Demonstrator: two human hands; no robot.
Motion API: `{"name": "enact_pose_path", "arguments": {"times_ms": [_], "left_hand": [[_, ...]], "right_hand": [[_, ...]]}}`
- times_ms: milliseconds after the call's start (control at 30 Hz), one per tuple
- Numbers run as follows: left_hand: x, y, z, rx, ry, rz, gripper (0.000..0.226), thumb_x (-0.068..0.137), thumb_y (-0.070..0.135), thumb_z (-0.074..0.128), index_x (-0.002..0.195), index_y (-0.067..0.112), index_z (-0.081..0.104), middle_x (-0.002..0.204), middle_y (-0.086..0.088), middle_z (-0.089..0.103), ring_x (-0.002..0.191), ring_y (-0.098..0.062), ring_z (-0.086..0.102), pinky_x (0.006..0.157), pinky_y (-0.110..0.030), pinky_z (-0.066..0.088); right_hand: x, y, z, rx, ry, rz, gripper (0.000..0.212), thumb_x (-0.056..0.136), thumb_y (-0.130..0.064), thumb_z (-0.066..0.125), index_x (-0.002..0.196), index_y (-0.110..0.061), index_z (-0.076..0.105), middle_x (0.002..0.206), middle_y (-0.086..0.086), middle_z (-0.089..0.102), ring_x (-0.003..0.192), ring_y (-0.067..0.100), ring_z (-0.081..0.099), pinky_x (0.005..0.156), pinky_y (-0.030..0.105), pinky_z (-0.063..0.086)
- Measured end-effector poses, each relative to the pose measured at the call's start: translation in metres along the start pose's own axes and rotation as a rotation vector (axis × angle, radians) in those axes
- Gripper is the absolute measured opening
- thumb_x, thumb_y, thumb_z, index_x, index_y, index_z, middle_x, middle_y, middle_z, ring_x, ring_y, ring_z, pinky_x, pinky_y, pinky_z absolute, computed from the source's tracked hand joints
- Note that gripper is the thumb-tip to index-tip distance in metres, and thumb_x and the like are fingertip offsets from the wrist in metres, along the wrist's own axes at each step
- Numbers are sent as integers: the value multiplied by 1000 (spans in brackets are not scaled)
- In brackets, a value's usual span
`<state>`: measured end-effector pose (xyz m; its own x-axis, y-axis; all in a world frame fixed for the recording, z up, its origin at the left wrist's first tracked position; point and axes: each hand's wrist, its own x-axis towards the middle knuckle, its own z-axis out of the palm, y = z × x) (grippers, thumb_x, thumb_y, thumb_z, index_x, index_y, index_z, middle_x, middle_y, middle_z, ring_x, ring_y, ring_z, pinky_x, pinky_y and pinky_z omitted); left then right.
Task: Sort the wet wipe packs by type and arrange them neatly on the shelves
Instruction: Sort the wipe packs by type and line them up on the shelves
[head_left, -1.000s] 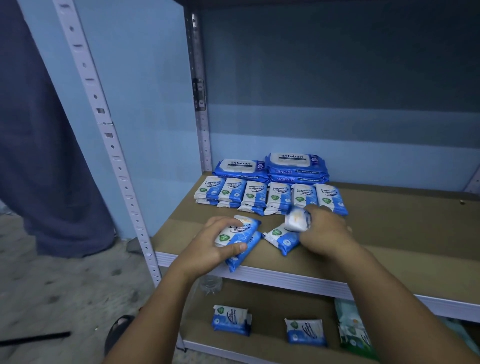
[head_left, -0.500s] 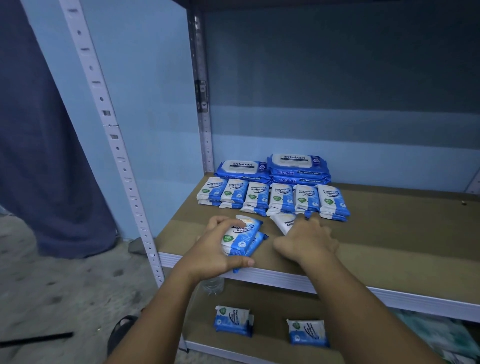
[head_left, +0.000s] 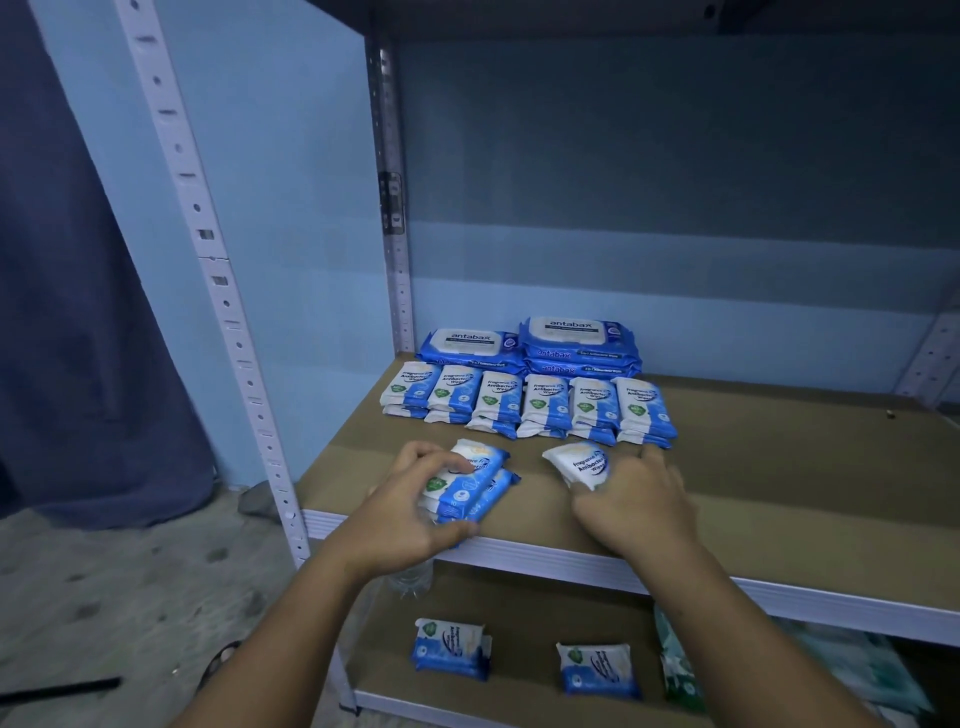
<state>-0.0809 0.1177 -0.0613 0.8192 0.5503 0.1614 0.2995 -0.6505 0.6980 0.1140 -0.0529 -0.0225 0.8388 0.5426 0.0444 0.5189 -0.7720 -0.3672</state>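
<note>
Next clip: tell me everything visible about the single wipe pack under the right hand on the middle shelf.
The single wipe pack is a small soft pouch, seemingly plastic film, white with dark-blue print reading Antibacterial Wipes. It lies flat and askew on the brown shelf board, just in front of the row of small packs. The right hand rests on its near end, hiding that part. It lies apart from the stack that the left hand grips.
</note>
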Motion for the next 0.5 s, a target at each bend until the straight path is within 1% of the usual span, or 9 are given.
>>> {"name": "enact_pose_path", "arguments": {"times_ms": [67, 133, 200, 233, 300, 333, 367, 433, 500], "left_hand": [[-5, 1, -1, 28, -35, -10, 73, 58, 68, 75, 125, 57, 47, 133, 30, 29, 129, -11, 39, 106, -45, 44], [-8, 1, -1, 33, -57, -18, 74, 62, 53, 83, 125, 59, 45, 135, 31, 27, 130, -16, 37, 105, -45, 45], [-10, 3, 0, 21, -37, -10, 72, 69, 35, 87, 125, 57, 48, 134, 31, 29, 130, -12, 37, 104, -39, 47], [-10, 5, 1, 23, -12, -5, 71, 70, 31, 88, 125, 54, 50, 134, 30, 31, 129, -9, 39, 104, -34, 47], [-9, 10, 4, 43, 47, -6, 70, 66, 33, 91, 124, 49, 54, 132, 27, 34, 126, -4, 41, 101, -25, 43], [-9, 12, 6, 58, 73, -7, 70, 64, 37, 93, 123, 47, 56, 131, 26, 35, 123, -3, 42, 99, -22, 41], [-9, 14, 8, 77, 95, -6, 71, 62, 41, 93, 123, 46, 57, 129, 25, 34, 119, -3, 43, 96, -21, 40], [-7, 19, 13, 125, 131, -4, 72, 59, 48, 92, 123, 44, 58, 127, 26, 34, 115, -3, 43, 92, -23, 42], [-4, 24, 15, 166, 145, 1, 73, 58, 52, 91, 123, 41, 60, 126, 26, 35, 112, -5, 45, 91, -27, 45]], "right_hand": [[-1, 4, 3, 9, 84, 7, 63, 81, -54, 57, 134, -21, 52, 134, 8, 43, 121, 32, 43, 96, 43, 44], [-3, 7, 8, -9, 120, 32, 70, 82, -62, 52, 141, -24, 45, 136, 9, 43, 123, 33, 42, 97, 44, 43], [-6, 10, 11, -52, 100, 65, 75, 83, -69, 44, 145, -27, 39, 138, 10, 42, 124, 33, 40, 98, 45, 41], [-8, 10, 11, -60, 83, 73, 78, 83, -71, 42, 147, -28, 36, 139, 10, 41, 125, 34, 39, 99, 45, 39], [-11, 10, 9, -26, 50, 42, 81, 81, -72, 44, 151, -33, 28, 143, 9, 33, 128, 34, 38, 102, 45, 38], [-13, 9, 7, 15, 35, -1, 82, 79, -67, 49, 151, -35, 26, 144, 8, 30, 128, 35, 40, 102, 45, 39], [-14, 9, 6, 66, 19, -54, 82, 76, -61, 54, 149, -37, 27, 142, 6, 28, 126, 34, 43, 100, 43, 42], [-17, 11, 3, 135, -35, -155, 80, 70, -53, 58, 145, -36, 35, 138, 2, 28, 121, 33, 49, 97, 41, 46], [-16, 14, 0, 138, -100, -219, 81, 70, -47, 61, 146, -32, 39, 146, 0, 21, 128, 31, 47, 101, 38, 45]]}}
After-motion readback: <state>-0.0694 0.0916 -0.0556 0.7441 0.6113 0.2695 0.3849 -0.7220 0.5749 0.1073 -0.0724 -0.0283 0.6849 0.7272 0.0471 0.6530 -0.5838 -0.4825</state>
